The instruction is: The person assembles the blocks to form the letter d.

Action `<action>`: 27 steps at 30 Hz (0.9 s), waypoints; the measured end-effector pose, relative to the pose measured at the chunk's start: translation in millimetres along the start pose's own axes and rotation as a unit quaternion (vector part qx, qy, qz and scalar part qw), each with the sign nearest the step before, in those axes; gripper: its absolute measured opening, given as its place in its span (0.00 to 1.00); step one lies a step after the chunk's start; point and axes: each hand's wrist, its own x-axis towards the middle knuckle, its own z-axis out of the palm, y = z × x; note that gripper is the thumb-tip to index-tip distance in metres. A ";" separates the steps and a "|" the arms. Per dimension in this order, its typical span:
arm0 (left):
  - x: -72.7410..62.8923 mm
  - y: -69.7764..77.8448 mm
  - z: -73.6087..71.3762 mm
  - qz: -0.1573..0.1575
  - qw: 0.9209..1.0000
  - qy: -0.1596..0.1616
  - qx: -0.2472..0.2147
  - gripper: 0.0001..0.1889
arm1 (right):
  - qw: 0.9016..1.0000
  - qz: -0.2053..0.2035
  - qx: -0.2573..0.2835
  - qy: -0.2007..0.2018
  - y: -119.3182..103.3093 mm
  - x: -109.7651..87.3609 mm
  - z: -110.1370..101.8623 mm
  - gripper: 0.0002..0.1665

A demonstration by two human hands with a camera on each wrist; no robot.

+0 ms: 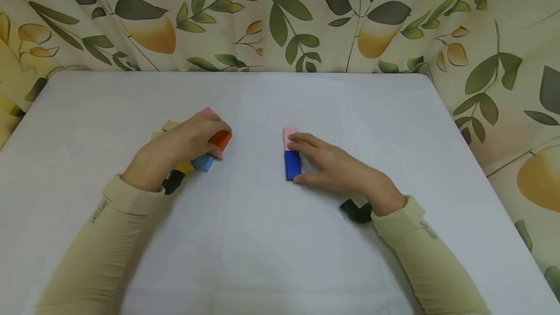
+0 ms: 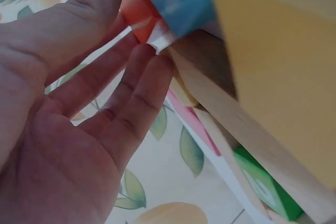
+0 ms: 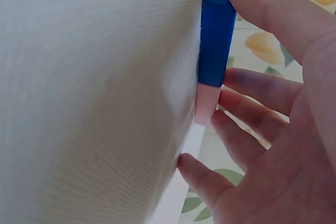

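At the left-hand pile, my left hand point(image 1: 183, 137) pinches an orange block point(image 1: 221, 140) between thumb and fingertips. Around that hand lie a light blue block point(image 1: 203, 162), a yellow block point(image 1: 185, 167), a pink block point(image 1: 208, 110) and a plain wooden block point(image 1: 169, 125); the hand covers part of the pile. Right of the pile, a dark blue block point(image 1: 292, 166) and a pale pink block point(image 1: 288, 135) lie end to end in a line. My right hand point(image 1: 334, 164) rests lightly on them, thumb at the blue block's near end and fingertips on the pink block.
A green block point(image 2: 268, 182) with a white marking shows among the pile in the left wrist view. The white-covered table point(image 1: 253, 242) ends at a leaf-patterned curtain point(image 1: 288, 18) behind. Black straps point(image 1: 356, 212) sit at both wrists.
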 end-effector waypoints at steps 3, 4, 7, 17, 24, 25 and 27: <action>2.4 3.7 -0.6 -0.011 1.000 -0.009 0.019 0.29 | 1.000 -0.001 0.001 -0.002 -0.7 1.6 0.1 0.45; 3.5 4.8 -0.5 -0.013 1.000 -0.009 0.027 0.29 | 1.000 -0.002 0.002 -0.003 -1.0 1.9 0.0 0.45; 7.1 7.5 0.1 -0.001 0.999 -0.008 0.041 0.29 | 1.000 -0.004 0.002 -0.003 -1.1 2.3 -0.1 0.45; 19.4 18.8 6.2 0.019 0.999 0.012 0.042 0.29 | 1.000 0.002 -0.004 -0.005 0.5 0.1 -0.9 0.45; 27.0 29.8 9.1 -0.005 1.000 0.012 0.025 0.29 | 1.000 -0.001 -0.006 -0.007 0.4 0.3 -0.2 0.45; 28.7 31.5 9.2 -0.008 1.000 0.012 0.024 0.29 | 1.000 -0.002 -0.006 -0.005 0.3 0.0 -0.2 0.45; 32.1 34.8 9.7 -0.016 1.000 0.010 0.021 0.29 | 1.000 -0.002 -0.006 -0.006 -0.1 -0.4 -0.3 0.45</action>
